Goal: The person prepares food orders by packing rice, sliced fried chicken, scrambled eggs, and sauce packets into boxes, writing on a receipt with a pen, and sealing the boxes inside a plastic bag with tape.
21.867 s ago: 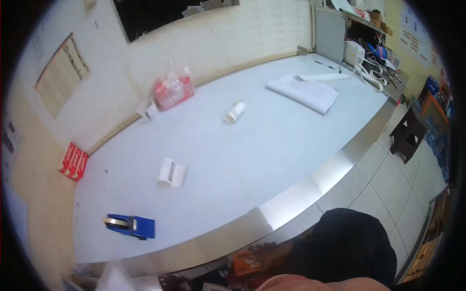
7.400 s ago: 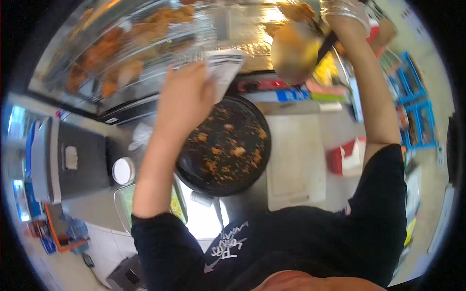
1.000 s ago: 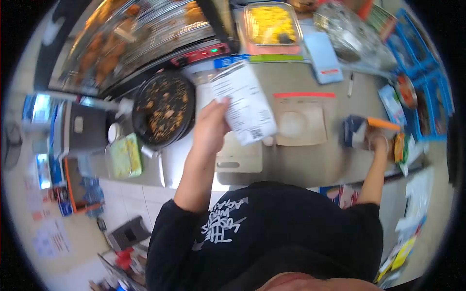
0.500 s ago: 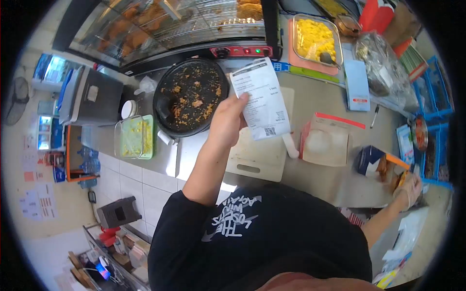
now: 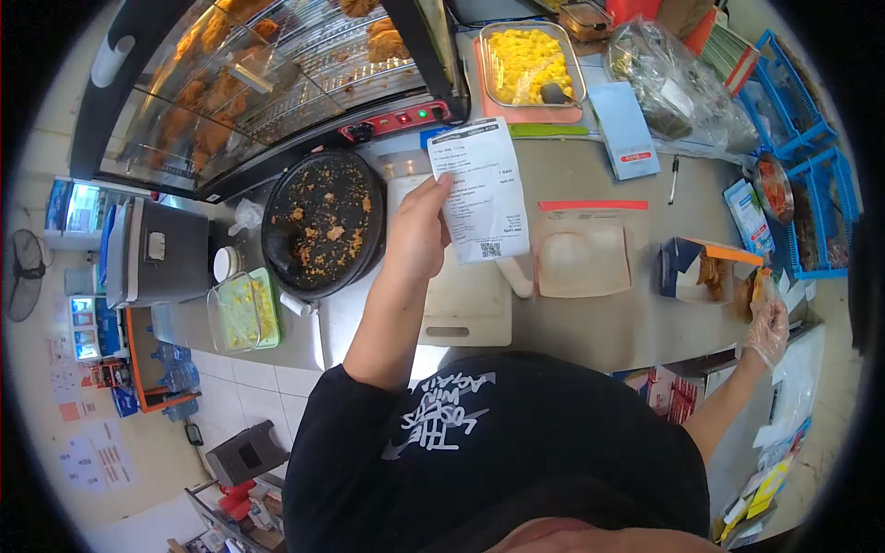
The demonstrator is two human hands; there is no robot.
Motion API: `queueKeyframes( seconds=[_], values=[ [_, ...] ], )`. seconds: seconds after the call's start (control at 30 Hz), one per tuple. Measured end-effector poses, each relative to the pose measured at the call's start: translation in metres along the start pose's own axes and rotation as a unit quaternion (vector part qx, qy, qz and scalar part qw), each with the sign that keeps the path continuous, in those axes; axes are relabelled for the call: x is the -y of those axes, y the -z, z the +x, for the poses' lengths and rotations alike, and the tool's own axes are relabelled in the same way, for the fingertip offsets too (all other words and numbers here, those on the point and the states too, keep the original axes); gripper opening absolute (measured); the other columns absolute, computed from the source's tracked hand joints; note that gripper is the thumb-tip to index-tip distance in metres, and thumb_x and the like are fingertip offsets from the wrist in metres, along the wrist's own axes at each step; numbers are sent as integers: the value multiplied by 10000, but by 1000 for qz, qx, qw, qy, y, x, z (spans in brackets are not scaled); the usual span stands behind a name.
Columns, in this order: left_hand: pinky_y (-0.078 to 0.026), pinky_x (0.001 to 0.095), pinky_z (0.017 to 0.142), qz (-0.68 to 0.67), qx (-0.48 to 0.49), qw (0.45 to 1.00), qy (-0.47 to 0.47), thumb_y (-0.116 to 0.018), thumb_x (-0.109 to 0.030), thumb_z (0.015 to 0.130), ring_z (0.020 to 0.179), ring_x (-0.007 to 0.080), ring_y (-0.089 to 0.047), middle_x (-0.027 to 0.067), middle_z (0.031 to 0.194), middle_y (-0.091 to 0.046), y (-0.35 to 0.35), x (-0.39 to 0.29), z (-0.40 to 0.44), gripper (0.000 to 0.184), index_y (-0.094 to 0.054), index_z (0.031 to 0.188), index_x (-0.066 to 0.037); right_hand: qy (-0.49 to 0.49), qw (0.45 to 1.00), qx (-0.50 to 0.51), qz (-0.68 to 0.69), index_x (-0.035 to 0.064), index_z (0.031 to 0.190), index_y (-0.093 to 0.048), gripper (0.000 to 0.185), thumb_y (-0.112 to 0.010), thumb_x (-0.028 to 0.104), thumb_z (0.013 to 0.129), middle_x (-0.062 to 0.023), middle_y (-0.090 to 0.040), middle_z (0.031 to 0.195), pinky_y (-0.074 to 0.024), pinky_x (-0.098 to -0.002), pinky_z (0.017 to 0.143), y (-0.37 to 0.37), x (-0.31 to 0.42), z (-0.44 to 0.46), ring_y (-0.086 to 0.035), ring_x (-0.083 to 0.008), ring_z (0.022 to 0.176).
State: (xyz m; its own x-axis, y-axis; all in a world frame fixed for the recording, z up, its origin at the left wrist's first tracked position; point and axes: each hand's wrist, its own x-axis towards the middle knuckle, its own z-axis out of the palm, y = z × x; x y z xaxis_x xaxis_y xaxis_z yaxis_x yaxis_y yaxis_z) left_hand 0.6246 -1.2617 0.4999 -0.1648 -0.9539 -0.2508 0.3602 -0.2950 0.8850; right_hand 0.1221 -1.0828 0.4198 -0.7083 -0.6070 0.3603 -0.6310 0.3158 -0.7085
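My left hand (image 5: 421,230) pinches a printed receipt (image 5: 481,189) between thumb and fingers, above a white cutting board (image 5: 468,304). My right hand (image 5: 768,330), in a clear plastic glove, is closed at the far right of the counter around something I cannot make out, beside a small yellow-orange item. Just left of it stands an open dark blue and orange box (image 5: 682,269) with brown fried food inside. An open paper box (image 5: 583,258) with a red edge sits between the board and the blue box.
A black stone mortar (image 5: 324,221) with crumbs stands left of the receipt. Behind are a glass warming cabinet (image 5: 277,101) with fried pieces, a container of yellow food (image 5: 532,66), a light-blue packet (image 5: 625,131) and a plastic bag (image 5: 659,83). Blue baskets (image 5: 816,212) stand at right.
About seven seconds ago my right hand held a dark utensil near the cabinet; now it is at the far right. The receipt stays in my left hand. The view has shifted since half a second ago.
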Motion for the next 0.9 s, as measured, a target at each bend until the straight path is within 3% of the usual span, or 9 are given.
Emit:
queueKeyframes(
  seconds=[0.1, 0.3, 0.37, 0.57, 0.67, 0.77, 0.83, 0.87, 0.9],
  values=[
    [-484, 297, 691, 8, 3, 1000, 1, -380, -213, 905, 838, 189, -594, 132, 980, -584, -10, 18, 5, 351, -473, 1104, 60, -27, 997, 15, -76, 19, 974, -554, 178, -526, 147, 854, -49, -586, 857, -436, -254, 711, 4, 15, 8, -531, -128, 768],
    [-484, 289, 696, -37, -30, 999, 22, -379, -205, 908, 850, 187, -593, 125, 974, -585, -41, 29, 5, 338, -475, 1098, 58, 61, 994, 72, -58, 10, 972, -578, 169, -529, 92, 833, -69, -593, 829, -426, -265, 734, -21, 37, 38, -541, -130, 788],
    [-480, 282, 669, -42, -35, 998, 39, -381, -210, 910, 829, 176, -590, 115, 960, -589, -43, 27, 9, 324, -484, 1082, 44, 97, 991, 75, 50, 18, 968, -586, 169, -540, 83, 819, -78, -593, 842, -425, -270, 735, -41, 47, 48, -542, -140, 785],
    [-453, 243, 608, -16, -18, 998, 54, -395, -214, 908, 767, 122, -577, 77, 920, -599, -46, 19, 38, 263, -518, 1012, -6, 173, 980, 63, -77, 22, 887, -594, 134, -536, 119, 815, -118, -599, 816, -443, -311, 707, -53, 96, 44, -571, -238, 761],
    [-453, 259, 666, 52, -37, 998, 13, -415, -213, 903, 785, 130, -573, 75, 936, -595, -42, 38, 56, 257, -527, 1011, -8, 196, 963, 116, -141, 38, 829, -590, 147, -536, 174, 814, -149, -587, 793, -445, -372, 677, -32, 106, 51, -559, -318, 745],
    [-434, 304, 808, 22, -10, 999, -34, -432, -164, 898, 913, 178, -545, 104, 1030, -556, -78, 45, 68, 264, -505, 1073, 20, 204, 956, 29, -207, 72, 855, -582, 124, -540, 171, 793, -134, -588, 826, -441, -386, 673, -2, 72, 87, -560, -316, 772],
    [-410, 286, 827, 128, -8, 990, -55, -428, -114, 888, 945, 157, -511, 88, 1054, -532, -85, 51, 74, 303, -463, 1151, 35, 190, 954, 23, -233, 76, 854, -584, 128, -545, 171, 776, -118, -593, 826, -446, -379, 689, 16, 70, 123, -563, -310, 779],
    [-405, 238, 612, 360, -35, 923, -131, -421, -104, 879, 710, 97, -494, 42, 915, -553, -112, 42, 66, 304, -452, 1160, 9, 201, 955, 17, -216, 73, 842, -589, 125, -548, 167, 769, -112, -598, 825, -448, -380, 695, 17, 58, 146, -565, -307, 786],
    [-425, 264, 644, 385, -66, 896, -212, -428, -49, 845, 710, 112, -521, 36, 814, -573, -142, 43, 57, 353, -468, 1194, -8, 189, 966, 47, -171, 70, 824, -596, 131, -541, 178, 776, -113, -603, 830, -449, -383, 704, 12, 46, 173, -566, -306, 798]
  ],
)
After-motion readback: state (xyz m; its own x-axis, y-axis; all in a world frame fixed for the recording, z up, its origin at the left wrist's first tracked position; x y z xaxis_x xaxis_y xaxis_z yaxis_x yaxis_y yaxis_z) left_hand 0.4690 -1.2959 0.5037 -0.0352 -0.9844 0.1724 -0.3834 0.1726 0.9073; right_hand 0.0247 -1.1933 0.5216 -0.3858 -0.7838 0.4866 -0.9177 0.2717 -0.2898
